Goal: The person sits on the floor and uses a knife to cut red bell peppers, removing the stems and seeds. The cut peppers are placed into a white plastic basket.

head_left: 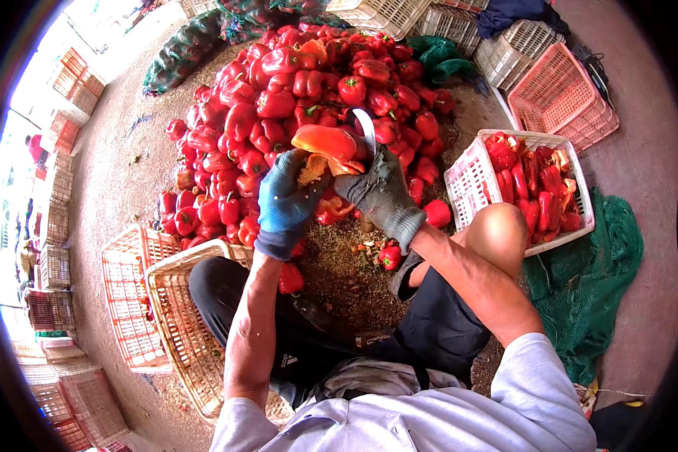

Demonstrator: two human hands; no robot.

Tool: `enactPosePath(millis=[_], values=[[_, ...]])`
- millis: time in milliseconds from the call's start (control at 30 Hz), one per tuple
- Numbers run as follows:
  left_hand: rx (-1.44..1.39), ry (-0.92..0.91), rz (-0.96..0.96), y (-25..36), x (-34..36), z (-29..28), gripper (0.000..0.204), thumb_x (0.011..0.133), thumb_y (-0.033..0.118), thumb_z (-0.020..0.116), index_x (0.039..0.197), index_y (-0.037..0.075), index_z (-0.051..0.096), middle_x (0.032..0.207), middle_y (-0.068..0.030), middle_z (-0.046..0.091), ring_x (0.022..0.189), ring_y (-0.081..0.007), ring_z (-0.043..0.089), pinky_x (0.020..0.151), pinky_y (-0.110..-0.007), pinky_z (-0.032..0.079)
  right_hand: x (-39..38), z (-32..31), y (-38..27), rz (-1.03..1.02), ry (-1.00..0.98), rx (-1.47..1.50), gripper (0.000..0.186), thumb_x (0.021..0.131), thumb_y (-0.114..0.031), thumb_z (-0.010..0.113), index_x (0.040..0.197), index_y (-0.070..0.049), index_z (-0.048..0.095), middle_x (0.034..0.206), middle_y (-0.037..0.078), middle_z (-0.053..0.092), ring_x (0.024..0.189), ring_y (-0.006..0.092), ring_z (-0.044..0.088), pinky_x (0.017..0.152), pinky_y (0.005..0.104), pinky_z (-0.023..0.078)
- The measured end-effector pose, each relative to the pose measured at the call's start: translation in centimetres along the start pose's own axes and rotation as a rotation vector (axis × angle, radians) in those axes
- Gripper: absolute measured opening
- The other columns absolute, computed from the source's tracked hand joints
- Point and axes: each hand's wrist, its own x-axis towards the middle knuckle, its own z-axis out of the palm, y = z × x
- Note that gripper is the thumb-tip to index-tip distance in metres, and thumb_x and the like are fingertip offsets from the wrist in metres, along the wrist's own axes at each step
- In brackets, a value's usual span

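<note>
My left hand [286, 197], in a blue work glove, is closed around a red bell pepper [325, 141] held up over the heap. That pepper is cut open; pale seeds and core [311, 169] show beside my left fingers. In a dark grey glove, my right hand [384, 190] grips a knife with a curved blade [366, 129], its handle hidden in the fist. The blade stands up by the pepper's right end, and my right fingertips meet the pepper's lower edge. Beyond both hands spreads a large heap of red bell peppers [275, 104].
Right of my knee, a white crate [467, 184] holds opened peppers. Two plastic crates [132, 301] stand by my left leg. Green netting [591, 275] lies at right, below pink crates [561, 90]. Filled net sacks [182, 56] lie behind the heap. Seeds and scraps litter the floor [346, 290].
</note>
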Motion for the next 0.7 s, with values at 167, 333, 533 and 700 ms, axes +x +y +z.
enactPosePath(millis=[167, 333, 533, 700], values=[[-0.144, 0.253, 0.025, 0.2, 0.0, 1.8, 0.034, 0.089, 0.001, 0.076, 0.121, 0.000, 0.063, 0.112, -0.0046, 0.068, 0.104, -0.0127, 0.064, 0.092, -0.031, 0.054, 0.9, 0.9, -1.7, -0.145, 0.116, -0.151, 0.047, 0.080, -0.007, 0.074, 0.126, -0.004, 0.065, 0.112, 0.011, 0.076, 0.104, 0.0192, 0.072, 0.090, 0.0339, 0.057], [0.412, 0.386, 0.276, 0.8, 1.0, 1.3, 0.044, 0.078, 0.000, 0.079, 0.120, 0.004, 0.066, 0.109, -0.0112, 0.069, 0.100, -0.0255, 0.070, 0.088, -0.037, 0.056, 1.8, 1.7, -0.8, -0.280, 0.164, -0.243, 0.048, 0.082, -0.010, 0.075, 0.128, -0.006, 0.064, 0.110, 0.016, 0.075, 0.106, 0.0284, 0.074, 0.087, 0.0373, 0.058], [0.398, 0.442, 0.202, -0.3, 1.6, 0.6, 0.033, 0.074, -0.001, 0.075, 0.105, 0.008, 0.072, 0.098, -0.0111, 0.072, 0.095, -0.0326, 0.071, 0.085, -0.039, 0.056, 2.0, 3.7, -1.1, -0.401, 0.196, -0.280, 0.033, 0.082, -0.018, 0.077, 0.110, -0.008, 0.064, 0.094, 0.019, 0.072, 0.089, 0.0409, 0.071, 0.073, 0.0476, 0.057], [0.141, 0.468, -0.153, -4.5, 2.3, -2.8, 0.015, 0.085, 0.012, 0.078, 0.098, 0.008, 0.075, 0.088, -0.0044, 0.073, 0.074, -0.0195, 0.068, 0.068, -0.032, 0.054, 2.3, 2.7, -2.2, -0.347, 0.117, -0.310, 0.037, 0.078, -0.012, 0.075, 0.114, -0.008, 0.066, 0.098, 0.018, 0.073, 0.092, 0.0377, 0.072, 0.078, 0.0445, 0.058]])
